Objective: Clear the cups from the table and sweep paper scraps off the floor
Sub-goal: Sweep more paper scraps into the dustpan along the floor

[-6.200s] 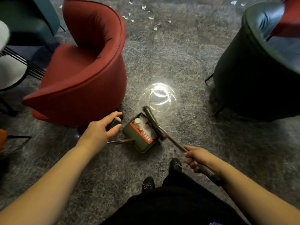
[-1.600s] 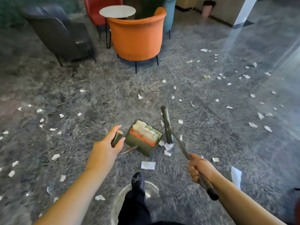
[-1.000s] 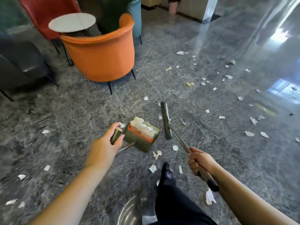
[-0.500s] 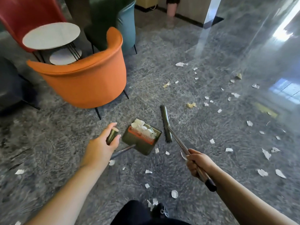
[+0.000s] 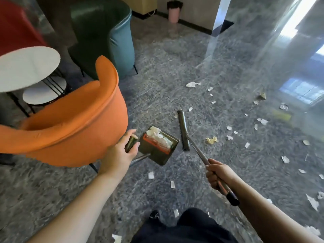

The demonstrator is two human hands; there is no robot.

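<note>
At far left a round white table [image 5: 26, 67] stands behind an orange chair [image 5: 73, 123], with a teal chair [image 5: 121, 41] beyond. The left hand [image 5: 119, 155] curls its fingers round the green handle [image 5: 131, 143] of the dustpan [image 5: 158, 146], just beside the orange chair; white scraps are heaped in the pan. Right of it, the broom [image 5: 183, 130] points its head away from the person, close beside the dustpan. The right hand [image 5: 218, 176] grips the broom's metal shaft, fingers wrapped tight. Paper scraps [image 5: 191, 84] lie scattered over the grey marbled floor [image 5: 228, 67], thickest to the right, with a yellow crumple [image 5: 211, 140] near the broom. A pink bin [image 5: 173, 12] stands by the far wall.
</note>
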